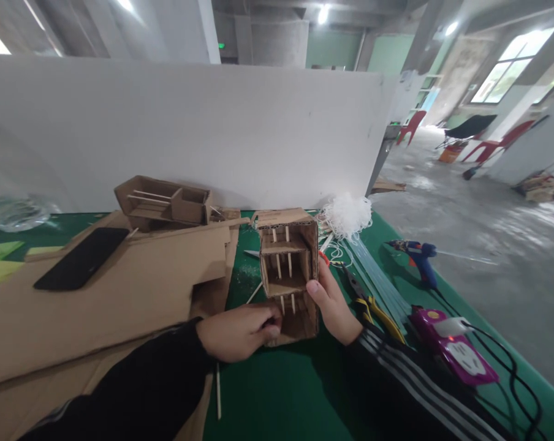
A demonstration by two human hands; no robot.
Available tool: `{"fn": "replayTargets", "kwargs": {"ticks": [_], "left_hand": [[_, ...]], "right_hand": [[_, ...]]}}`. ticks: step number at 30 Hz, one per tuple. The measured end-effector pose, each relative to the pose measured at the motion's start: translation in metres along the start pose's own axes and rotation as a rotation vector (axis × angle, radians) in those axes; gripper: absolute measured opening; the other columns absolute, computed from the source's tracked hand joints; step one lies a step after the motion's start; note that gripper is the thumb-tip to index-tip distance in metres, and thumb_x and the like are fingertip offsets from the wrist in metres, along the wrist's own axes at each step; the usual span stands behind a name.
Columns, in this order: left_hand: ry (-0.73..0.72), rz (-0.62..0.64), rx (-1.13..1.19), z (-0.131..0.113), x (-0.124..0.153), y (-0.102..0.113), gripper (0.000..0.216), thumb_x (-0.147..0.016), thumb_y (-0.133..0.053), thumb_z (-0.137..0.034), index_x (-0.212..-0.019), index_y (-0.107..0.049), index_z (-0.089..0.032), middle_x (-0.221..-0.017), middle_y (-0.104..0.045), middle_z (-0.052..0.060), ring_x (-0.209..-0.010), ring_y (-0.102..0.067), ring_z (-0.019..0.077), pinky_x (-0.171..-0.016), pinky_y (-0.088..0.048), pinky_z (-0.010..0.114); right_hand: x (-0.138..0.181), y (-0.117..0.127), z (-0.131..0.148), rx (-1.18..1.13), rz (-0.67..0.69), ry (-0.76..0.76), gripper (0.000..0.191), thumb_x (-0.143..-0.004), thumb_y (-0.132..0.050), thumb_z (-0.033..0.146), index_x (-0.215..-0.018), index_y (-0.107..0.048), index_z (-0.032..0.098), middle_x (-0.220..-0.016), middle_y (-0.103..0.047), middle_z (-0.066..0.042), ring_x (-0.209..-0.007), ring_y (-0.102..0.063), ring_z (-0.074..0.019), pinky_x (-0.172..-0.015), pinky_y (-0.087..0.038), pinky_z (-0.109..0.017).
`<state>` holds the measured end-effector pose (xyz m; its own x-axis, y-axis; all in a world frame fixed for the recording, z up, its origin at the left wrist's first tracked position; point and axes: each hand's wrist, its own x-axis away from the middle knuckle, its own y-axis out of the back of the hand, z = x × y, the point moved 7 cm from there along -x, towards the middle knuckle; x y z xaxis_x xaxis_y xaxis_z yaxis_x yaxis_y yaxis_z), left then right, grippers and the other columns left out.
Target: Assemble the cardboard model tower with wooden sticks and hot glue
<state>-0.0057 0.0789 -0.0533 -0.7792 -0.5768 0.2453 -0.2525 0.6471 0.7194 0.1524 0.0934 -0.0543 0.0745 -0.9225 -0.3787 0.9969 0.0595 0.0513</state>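
A small cardboard model [288,257] with shelves and thin wooden sticks stands upright on the green table [277,392]. My left hand [240,331] is closed around its lower left corner. On the model's right side, my right hand [333,304] grips the edge, thumb pressed on the front. Both sleeves are black.
Large cardboard sheets [97,306] with a black phone [81,258] lie at left, a second cardboard model [164,202] behind them. Right of my hands are pliers [373,305], clear glue sticks [378,282], a blue glue gun [419,254], a purple power strip [456,346] and white fluff [348,214]. A white board [189,128] stands behind.
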Motion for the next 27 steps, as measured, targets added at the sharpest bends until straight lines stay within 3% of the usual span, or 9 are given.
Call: {"fn": "replayTargets", "kwargs": {"ticks": [9,19,27], "left_hand": [[-0.047,-0.027,0.113,0.006,0.000,0.002,0.027,-0.101,-0.036,-0.041,-0.087,-0.048,-0.021,-0.084,-0.057,0.001,-0.076,-0.051,0.0154,-0.073,-0.044,0.026],[-0.064,-0.094,0.307,0.010,0.002,0.001,0.031,-0.101,-0.031,-0.047,-0.094,-0.046,-0.020,-0.073,-0.048,-0.003,-0.061,-0.047,0.0129,-0.062,-0.042,0.027],[-0.128,-0.229,0.359,0.010,0.003,0.010,0.026,-0.098,-0.043,-0.046,-0.096,-0.049,-0.020,-0.092,-0.055,0.003,-0.086,-0.054,0.0162,-0.083,-0.048,0.032]], "right_hand": [[0.001,-0.001,0.000,0.000,0.001,-0.016,0.060,-0.096,-0.054,0.054,-0.147,-0.042,0.025,-0.131,-0.061,-0.008,-0.120,-0.058,-0.0261,-0.111,-0.041,-0.042],[-0.001,0.000,0.000,-0.007,-0.018,-0.026,0.058,-0.095,-0.054,0.056,-0.145,-0.043,0.026,-0.141,-0.057,-0.007,-0.132,-0.052,-0.0267,-0.114,-0.039,-0.042],[0.000,0.001,-0.004,-0.027,-0.023,-0.025,0.058,-0.096,-0.054,0.054,-0.145,-0.043,0.027,-0.143,-0.055,-0.008,-0.133,-0.050,-0.0275,-0.114,-0.038,-0.044]]}}
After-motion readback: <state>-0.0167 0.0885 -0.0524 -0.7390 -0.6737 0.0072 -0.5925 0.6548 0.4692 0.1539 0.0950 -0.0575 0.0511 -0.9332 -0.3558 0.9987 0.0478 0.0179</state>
